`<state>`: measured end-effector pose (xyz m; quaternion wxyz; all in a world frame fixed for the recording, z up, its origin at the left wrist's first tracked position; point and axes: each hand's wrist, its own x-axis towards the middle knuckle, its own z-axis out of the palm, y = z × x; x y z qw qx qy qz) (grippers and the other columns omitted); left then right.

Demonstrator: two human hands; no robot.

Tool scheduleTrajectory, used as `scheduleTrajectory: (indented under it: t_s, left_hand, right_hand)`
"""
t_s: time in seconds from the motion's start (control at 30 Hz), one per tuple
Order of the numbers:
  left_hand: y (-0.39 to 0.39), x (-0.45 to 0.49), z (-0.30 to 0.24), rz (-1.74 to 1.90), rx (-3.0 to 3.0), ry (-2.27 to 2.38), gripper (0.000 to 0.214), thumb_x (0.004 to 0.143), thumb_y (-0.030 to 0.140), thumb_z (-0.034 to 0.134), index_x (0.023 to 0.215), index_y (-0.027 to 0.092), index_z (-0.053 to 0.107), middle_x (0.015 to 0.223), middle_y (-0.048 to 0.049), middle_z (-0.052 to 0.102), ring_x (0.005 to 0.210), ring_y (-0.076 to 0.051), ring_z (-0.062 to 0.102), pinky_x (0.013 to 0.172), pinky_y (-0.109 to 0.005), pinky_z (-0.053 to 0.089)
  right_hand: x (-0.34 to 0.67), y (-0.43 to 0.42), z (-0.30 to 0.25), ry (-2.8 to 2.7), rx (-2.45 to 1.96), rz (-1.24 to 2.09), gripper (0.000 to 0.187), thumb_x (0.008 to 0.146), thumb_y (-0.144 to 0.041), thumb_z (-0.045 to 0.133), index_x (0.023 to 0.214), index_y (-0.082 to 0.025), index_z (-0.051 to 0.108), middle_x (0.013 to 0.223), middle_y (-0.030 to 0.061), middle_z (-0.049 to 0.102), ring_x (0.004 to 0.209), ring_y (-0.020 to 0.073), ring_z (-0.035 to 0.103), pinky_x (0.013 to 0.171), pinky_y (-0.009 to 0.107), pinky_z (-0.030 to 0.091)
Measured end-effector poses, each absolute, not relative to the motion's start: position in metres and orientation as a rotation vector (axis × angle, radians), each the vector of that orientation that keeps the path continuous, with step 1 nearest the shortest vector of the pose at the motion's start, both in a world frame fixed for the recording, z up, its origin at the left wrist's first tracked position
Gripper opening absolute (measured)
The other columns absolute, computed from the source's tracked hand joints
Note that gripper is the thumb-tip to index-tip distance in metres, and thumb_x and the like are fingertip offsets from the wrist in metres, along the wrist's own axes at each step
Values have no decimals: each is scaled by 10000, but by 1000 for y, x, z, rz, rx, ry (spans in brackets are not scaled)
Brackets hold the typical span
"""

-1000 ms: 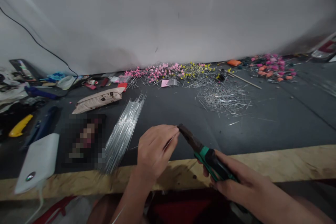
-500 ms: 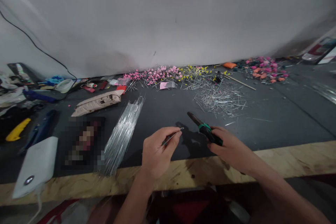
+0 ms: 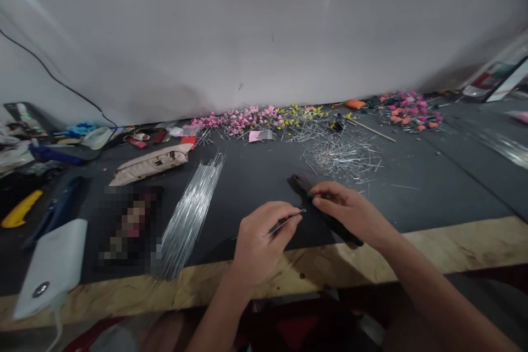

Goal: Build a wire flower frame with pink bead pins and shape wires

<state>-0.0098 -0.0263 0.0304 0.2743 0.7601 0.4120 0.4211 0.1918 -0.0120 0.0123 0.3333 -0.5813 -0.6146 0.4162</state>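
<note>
My left hand [image 3: 259, 242] pinches a thin metal wire [image 3: 289, 219] between thumb and fingers, its tip pointing right. My right hand [image 3: 350, 212] rests over green-handled pliers [image 3: 303, 184] that lie flat on the dark mat, fingers curled on the handles, dark jaws pointing up-left. The wire tip is just left of my right fingers. A bundle of long silver wires [image 3: 192, 212] lies left of my left hand.
Cut wire pieces [image 3: 344, 154] are scattered beyond the pliers. Pink and yellow headed pins [image 3: 256, 116] line the wall, more pink and orange ones [image 3: 410, 110] far right. A beige pouch [image 3: 150, 162], white box [image 3: 51, 267], yellow tool [image 3: 18, 212] lie left. A plywood edge [image 3: 454, 247] runs along the front.
My right hand carried the pliers forward and lowered them onto the mat. My left hand moved slightly right, still pinching the wire.
</note>
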Motion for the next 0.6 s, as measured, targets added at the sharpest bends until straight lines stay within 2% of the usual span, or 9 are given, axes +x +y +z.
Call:
scheduleTrajectory:
  t_s: [0.07, 0.17, 0.4, 0.6]
  left_hand:
    - [-26, -8, 30, 1094, 2099, 1049, 100, 817, 160, 563, 870, 205, 636, 862, 4, 664, 804, -91, 605, 752, -188, 468]
    - [-26, -7, 30, 1046, 2163, 982, 123, 832, 163, 541, 880, 205, 645, 868, -7, 656, 799, -94, 605, 748, -197, 476]
    - [-27, -8, 29, 1039, 2278, 989, 136, 834, 172, 530, 870, 197, 658, 855, -27, 662, 787, -118, 618, 744, -237, 498]
    - [-27, -10, 24, 1065, 2292, 979, 134, 809, 142, 556, 879, 199, 656, 845, -23, 667, 774, -113, 621, 725, -228, 505]
  right_hand:
    - [185, -19, 25, -1484, -1337, 1433, 253, 799, -414, 526, 942, -231, 624, 819, 18, 631, 775, 159, 579, 695, 279, 434]
    - [177, -28, 35, -1381, -1168, 1669, 216, 794, -394, 551, 872, -206, 624, 719, 1, 606, 676, 122, 549, 609, 242, 408]
    - [173, -32, 38, -1287, -1196, 1753, 170, 809, -337, 534, 732, -193, 582, 658, -13, 565, 609, 103, 496, 561, 238, 359]
    - [174, -28, 34, -1240, -1162, 1842, 157, 772, -326, 573, 703, -186, 584, 621, -17, 557, 592, 108, 499, 548, 239, 356]
